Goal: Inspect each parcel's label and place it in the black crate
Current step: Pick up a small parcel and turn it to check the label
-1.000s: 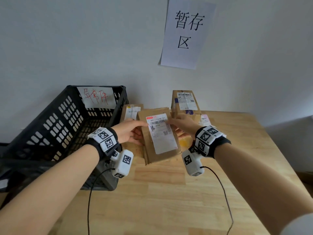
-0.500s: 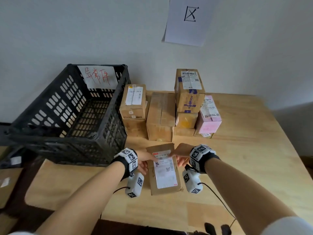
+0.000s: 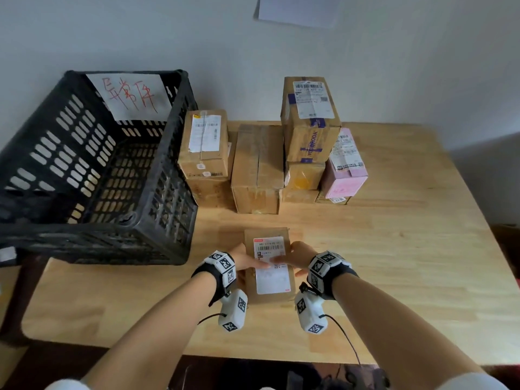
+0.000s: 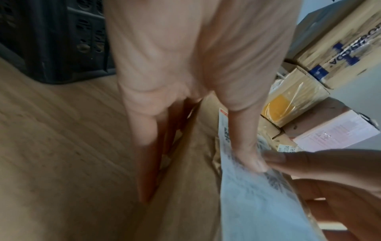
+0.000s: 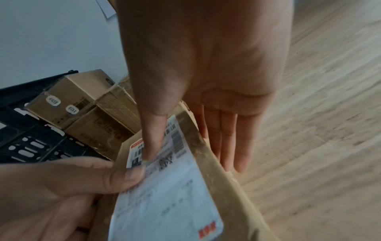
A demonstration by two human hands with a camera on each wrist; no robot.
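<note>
A flat brown parcel [image 3: 269, 298] with a white label [image 3: 271, 280] facing up is held low over the front of the wooden table [image 3: 394, 263]. My left hand [image 3: 247, 261] pinches its left edge, thumb [image 4: 245, 146] on the label and fingers [image 4: 144, 146] underneath. My right hand [image 3: 292, 256] pinches the right edge the same way, thumb [image 5: 152, 138] on the label and fingers [image 5: 233, 146] below. The black crate [image 3: 112, 243] stands at the left, a hand's width from the parcel [image 5: 237, 195], with a paper sign in red writing on its back wall.
Several more parcels stand against the wall behind: a labelled carton [image 3: 206, 142] by the crate, a plain carton [image 3: 257, 167], a tall labelled carton [image 3: 309, 119] stacked on smaller ones, and a pink box [image 3: 344, 170]. A paper sheet [image 3: 298, 9] hangs on the wall.
Both hands have brought the flat parcel away from the stack, towards me and down near the table's front. My view has tilted down, so the whole stack now shows.
</note>
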